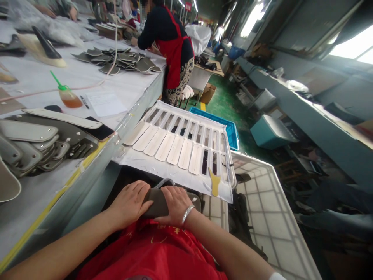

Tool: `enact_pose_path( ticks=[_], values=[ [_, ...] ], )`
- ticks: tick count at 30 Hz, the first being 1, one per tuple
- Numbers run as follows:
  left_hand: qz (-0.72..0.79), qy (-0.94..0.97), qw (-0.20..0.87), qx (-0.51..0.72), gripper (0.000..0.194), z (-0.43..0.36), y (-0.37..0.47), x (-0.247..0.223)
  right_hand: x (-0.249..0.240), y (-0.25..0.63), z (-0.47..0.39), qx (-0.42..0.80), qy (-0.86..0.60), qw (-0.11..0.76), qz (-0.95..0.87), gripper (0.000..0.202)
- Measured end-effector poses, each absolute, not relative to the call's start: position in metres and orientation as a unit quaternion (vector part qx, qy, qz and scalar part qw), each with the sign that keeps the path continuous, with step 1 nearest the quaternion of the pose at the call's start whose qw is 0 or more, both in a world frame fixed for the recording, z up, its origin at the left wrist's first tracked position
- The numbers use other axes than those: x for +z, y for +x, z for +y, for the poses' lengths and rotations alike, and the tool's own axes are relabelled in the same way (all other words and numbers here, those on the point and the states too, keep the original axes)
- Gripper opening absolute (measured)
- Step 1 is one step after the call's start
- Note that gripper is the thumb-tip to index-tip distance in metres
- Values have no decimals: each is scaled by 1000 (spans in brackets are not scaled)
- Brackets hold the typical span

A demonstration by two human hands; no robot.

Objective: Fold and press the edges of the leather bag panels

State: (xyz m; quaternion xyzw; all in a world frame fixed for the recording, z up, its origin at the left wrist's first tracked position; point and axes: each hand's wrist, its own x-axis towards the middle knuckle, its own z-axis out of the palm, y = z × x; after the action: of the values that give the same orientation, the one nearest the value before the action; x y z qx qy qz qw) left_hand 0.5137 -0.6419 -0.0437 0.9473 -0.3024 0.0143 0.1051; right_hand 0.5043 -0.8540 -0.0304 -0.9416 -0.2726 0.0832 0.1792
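Both hands rest on a dark grey, rounded piece (pixel 156 203) close to the red apron. My left hand (pixel 131 201) lies at its left end, the fingers closed around the edge and the thumb on top. My right hand (pixel 176 204), with a silver bracelet at the wrist, presses on its middle, thumb toward the apron. Just beyond, a white slotted rack (pixel 175 171) carries a row of pale rounded strips (pixel 159 144). A yellow forked piece (pixel 215 182) lies at the rack's near right corner.
The white table (pixel 116 91) at left holds stacked grey pieces (pixel 37 146), a bottle of orange liquid (pixel 70 97), a pen and paper. A white crate (pixel 262 186) stands at right, a blue crate (pixel 230 130) behind the rack. A person in a red apron leans over the table.
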Motion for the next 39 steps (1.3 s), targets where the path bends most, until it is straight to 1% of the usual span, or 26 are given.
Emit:
enact_pose_path(
  ticks=[3, 9, 13, 15, 19, 21, 24, 26, 29, 30, 32, 33, 34, 35, 36, 37, 38, 39],
  values=[
    [-303, 948, 98, 24, 42, -641, 514, -47, -32, 504, -855, 80, -934, 173, -302, 94],
    [-296, 950, 89, 28, 38, -641, 514, -50, -25, 503, -852, 99, -934, 141, -312, 91],
    [-295, 950, 99, 28, 36, -641, 512, -53, -15, 502, -862, 117, -926, 157, -322, 86],
    [-299, 948, 108, 26, 36, -641, 511, -55, -14, 502, -870, 120, -940, 141, -287, 79],
    [-327, 940, 98, 8, 35, -639, 511, -58, -22, 499, -882, 88, -977, 72, -182, 70],
    [-330, 940, 90, 2, 36, -639, 512, -59, -27, 498, -882, 80, -977, 79, -181, 68],
    [-324, 941, 96, -4, 37, -641, 516, -59, -31, 500, -882, 86, -965, 144, -201, 65],
    [-324, 940, 105, -7, 38, -641, 517, -57, -27, 506, -887, 113, -940, 256, -197, 65],
    [-322, 939, 118, -13, 39, -639, 515, -53, -7, 522, -907, 146, -874, 440, -148, 54],
    [-320, 939, 121, -15, 38, -639, 513, -52, 2, 528, -915, 137, -853, 492, -110, 57],
    [-322, 938, 125, -15, 38, -639, 511, -50, 19, 536, -931, 69, -828, 556, -20, 69],
    [-325, 937, 125, -13, 37, -639, 510, -49, 24, 537, -936, 14, -832, 555, 11, 68],
    [-330, 936, 124, -10, 37, -639, 510, -49, 25, 535, -937, -37, -847, 530, 26, 65],
    [-334, 935, 122, -6, 37, -640, 510, -49, 23, 532, -936, -79, -875, 477, 21, 61],
    [-336, 935, 118, -2, 37, -641, 510, -49, 17, 527, -931, -91, -909, 408, -7, 60],
    [-336, 935, 112, 1, 36, -642, 510, -50, 8, 522, -924, -75, -936, 341, -37, 64],
    [-338, 935, 104, 3, 35, -642, 511, -51, -3, 518, -917, -36, -951, 299, -65, 67],
    [-341, 935, 96, 4, 35, -642, 511, -52, -13, 515, -909, 15, -954, 281, -98, 70]
  ],
)
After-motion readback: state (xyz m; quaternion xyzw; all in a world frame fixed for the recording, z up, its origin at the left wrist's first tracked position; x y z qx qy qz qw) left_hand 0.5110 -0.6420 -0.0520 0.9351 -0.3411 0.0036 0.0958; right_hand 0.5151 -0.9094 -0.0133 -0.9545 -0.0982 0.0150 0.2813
